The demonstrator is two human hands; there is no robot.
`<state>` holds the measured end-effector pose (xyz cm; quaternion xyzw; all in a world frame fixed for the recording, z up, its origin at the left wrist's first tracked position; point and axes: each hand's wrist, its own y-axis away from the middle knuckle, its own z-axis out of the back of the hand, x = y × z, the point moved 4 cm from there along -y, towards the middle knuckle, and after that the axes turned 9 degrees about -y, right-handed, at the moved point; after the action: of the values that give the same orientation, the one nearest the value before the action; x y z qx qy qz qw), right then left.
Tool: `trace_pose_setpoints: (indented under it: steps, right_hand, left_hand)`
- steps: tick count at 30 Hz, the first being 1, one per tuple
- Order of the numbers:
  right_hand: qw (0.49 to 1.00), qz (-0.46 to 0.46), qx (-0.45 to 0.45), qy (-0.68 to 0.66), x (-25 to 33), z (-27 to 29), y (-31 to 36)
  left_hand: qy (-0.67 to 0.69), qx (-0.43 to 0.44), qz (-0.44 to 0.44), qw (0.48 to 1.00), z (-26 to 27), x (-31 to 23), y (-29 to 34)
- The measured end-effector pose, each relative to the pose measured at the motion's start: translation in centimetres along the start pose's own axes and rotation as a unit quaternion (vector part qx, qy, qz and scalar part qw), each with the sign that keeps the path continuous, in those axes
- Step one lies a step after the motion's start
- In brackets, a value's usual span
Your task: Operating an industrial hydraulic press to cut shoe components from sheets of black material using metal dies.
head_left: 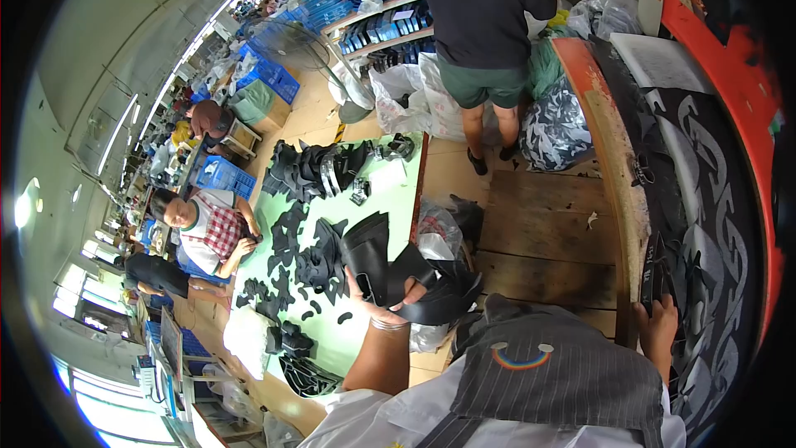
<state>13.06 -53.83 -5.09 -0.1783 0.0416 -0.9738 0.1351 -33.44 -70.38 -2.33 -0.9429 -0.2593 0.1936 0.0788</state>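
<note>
My left hand [383, 305] is closed round a bundle of black, smooth, leather-like pieces [365, 250]. Some of them fan out over the fingers to the right. The bundle is held up beside the pale green table [336, 328]. Far to the right, my right hand [657, 320] has its fingers curled at the lower end of a narrow dark piece [652, 272], on the machine bed's wooden-edged side. Next to it lies dark sheet material [705, 182] with curved grey cut-out shapes.
Piles of black cut pieces [319, 255] cover much of the table. A red machine frame [730, 58] borders the right. A person in dark clothes [485, 25] stands ahead; another in a checked apron [215, 228] works across the table. Stuffed plastic bags [557, 129] stand on the floor.
</note>
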Motion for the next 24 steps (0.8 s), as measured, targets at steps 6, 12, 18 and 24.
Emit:
trace_pose_setpoints:
  steps: [6, 12, 18, 24]
  right_hand:
    - [1.000, -0.009, -0.007, -0.013, 0.2, 0.3, -0.1]
    - [1.000, -0.012, -0.001, -0.017, 0.3, -0.3, -0.4]
    - [0.999, -0.022, 0.018, -0.034, 0.7, 0.0, -0.8]
    - [1.000, -0.004, 0.006, -0.017, -0.6, -0.3, 0.6]
  left_hand:
    - [-0.004, 0.023, 0.105, 0.994, -0.4, 2.9, -1.9]
    - [0.004, 0.050, 0.226, 0.973, -0.5, 5.1, -5.2]
    - [0.027, 0.072, 0.326, 0.942, -0.1, 3.2, -3.5]
    - [-0.117, -0.019, 0.106, 0.987, -1.7, 2.1, -4.6]
